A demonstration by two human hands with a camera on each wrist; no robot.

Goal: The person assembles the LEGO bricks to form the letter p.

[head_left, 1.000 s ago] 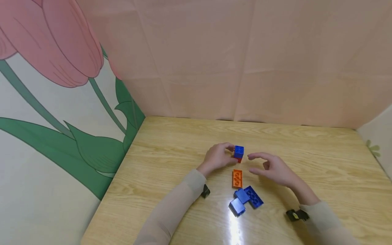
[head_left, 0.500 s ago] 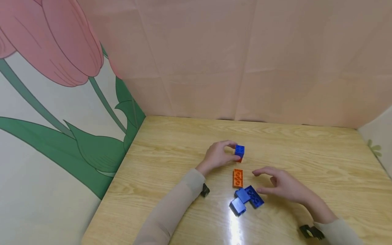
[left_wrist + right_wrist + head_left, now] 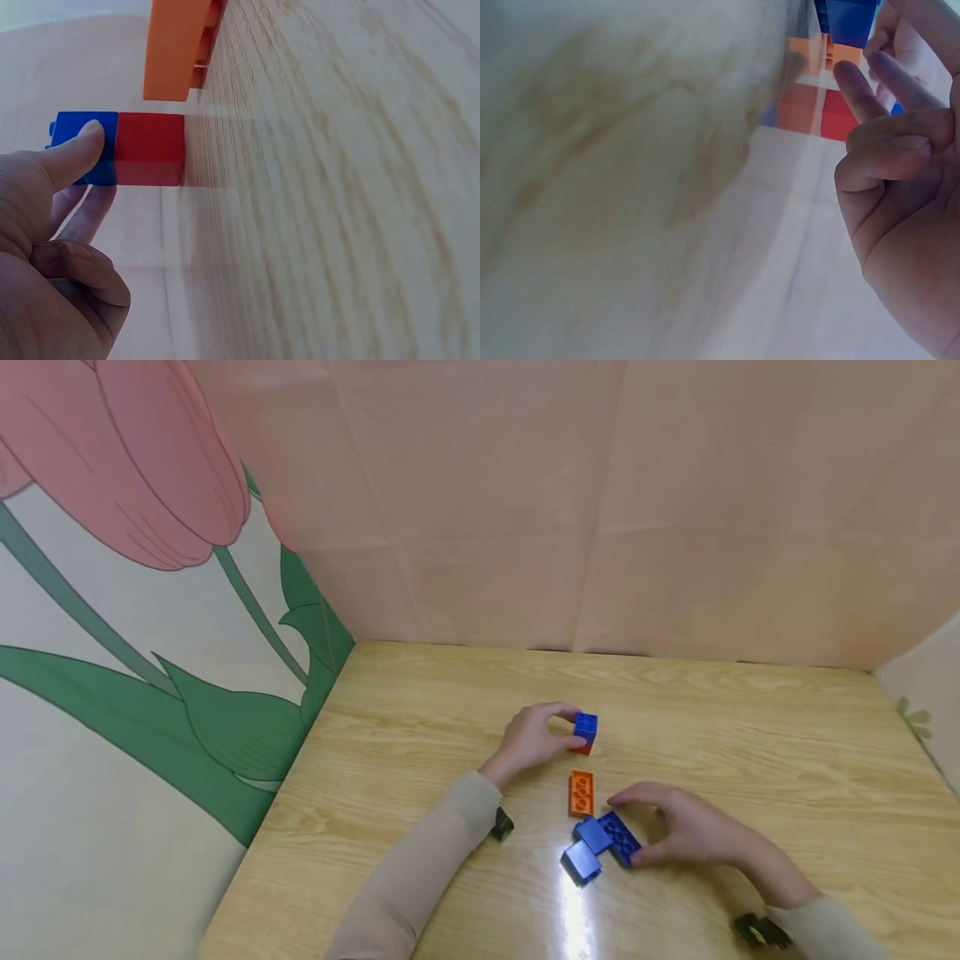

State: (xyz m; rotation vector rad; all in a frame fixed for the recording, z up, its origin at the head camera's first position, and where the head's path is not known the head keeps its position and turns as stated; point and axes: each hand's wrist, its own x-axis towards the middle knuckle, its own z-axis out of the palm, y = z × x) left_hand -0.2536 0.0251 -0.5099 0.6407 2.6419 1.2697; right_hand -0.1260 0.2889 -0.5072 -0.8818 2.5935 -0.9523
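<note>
Blue on red, a two-brick stack [image 3: 586,727] is pinched upright on the tabletop [image 3: 420,735] by the left hand [image 3: 531,739]. An orange brick [image 3: 581,793] is seen at its six o'clock. Beyond, towards five o'clock, an oblong blue brick [image 3: 619,837] is bracketed by the right hand [image 3: 690,828]; whether it is gripped cannot be told. Two smaller blue bricks [image 3: 593,835] are placed at its nine and eight o'clock.

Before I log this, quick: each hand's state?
Left hand: holding a blue square plastic brick on a red square brick.
Right hand: bracketing a blue rectangular plastic brick; grip unclear.
</note>
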